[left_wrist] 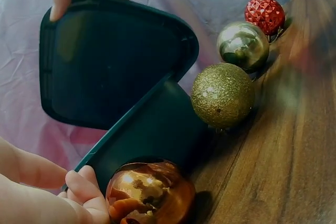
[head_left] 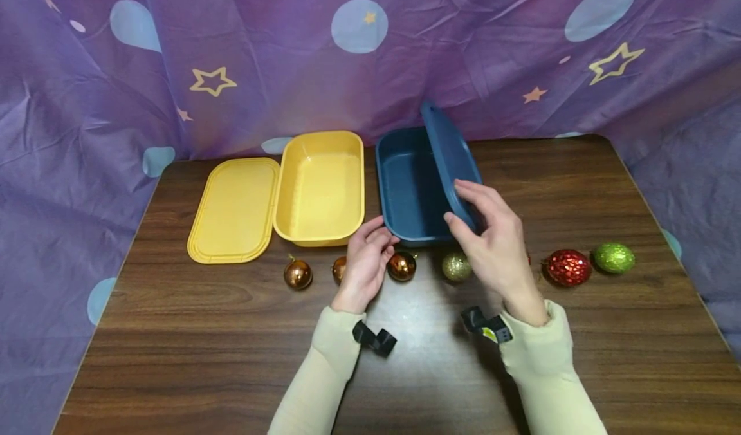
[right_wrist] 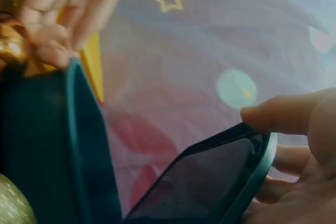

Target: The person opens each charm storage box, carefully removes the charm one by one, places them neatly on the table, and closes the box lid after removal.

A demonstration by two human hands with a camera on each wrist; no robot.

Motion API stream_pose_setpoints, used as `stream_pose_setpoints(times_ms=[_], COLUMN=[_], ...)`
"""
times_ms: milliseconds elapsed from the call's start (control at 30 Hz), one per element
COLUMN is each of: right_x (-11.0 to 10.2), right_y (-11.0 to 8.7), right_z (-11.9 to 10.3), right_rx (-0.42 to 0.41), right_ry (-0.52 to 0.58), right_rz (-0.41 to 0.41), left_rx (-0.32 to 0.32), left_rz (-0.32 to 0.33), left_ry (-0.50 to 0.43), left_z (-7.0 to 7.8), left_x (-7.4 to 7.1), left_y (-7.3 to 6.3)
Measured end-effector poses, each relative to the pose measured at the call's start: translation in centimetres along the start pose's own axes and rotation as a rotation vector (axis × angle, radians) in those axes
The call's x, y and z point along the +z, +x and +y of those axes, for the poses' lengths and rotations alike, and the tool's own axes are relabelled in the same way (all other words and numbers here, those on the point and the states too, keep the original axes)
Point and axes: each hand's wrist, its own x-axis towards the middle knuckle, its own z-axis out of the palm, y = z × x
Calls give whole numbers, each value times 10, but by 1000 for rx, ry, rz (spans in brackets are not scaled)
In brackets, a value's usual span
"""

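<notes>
A blue lid stands tilted over the right part of an open blue container. My right hand grips the lid by its near end, thumb on one face and fingers on the other, as the right wrist view shows. At the container's near left corner, my left hand holds the rim with bent fingers. Close to these fingers sits a shiny copper ball ornament. A gold glitter ball lies in front of the container. Nothing shows inside the visible part of the container.
To the left stands an open yellow container, with its yellow lid flat beside it. More ornaments line the table: a copper ball, a smooth gold ball, a red ornament and a green one. A purple curtain hangs behind.
</notes>
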Motion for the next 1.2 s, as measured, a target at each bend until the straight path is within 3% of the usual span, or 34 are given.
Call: stream_pose_setpoints(times_ms=[167,533,800,1200], right_x=[21,54,67,77], right_y=[-4,-12,-14,-12], right_z=[3,12,21,29], right_rx=[-79,-145,-152,-185], right_ry=[-103,-241,-328,-417], right_rz=[-28,-118,-204,-246], left_rx=[1,-7,-24,-26], left_rz=[2,-5,-9,-13], left_ry=[2,-15,-89,-118], left_z=[-1,0,2,2], left_x=[-1,-1,-2,-2], left_y=[1,-1,-1,1])
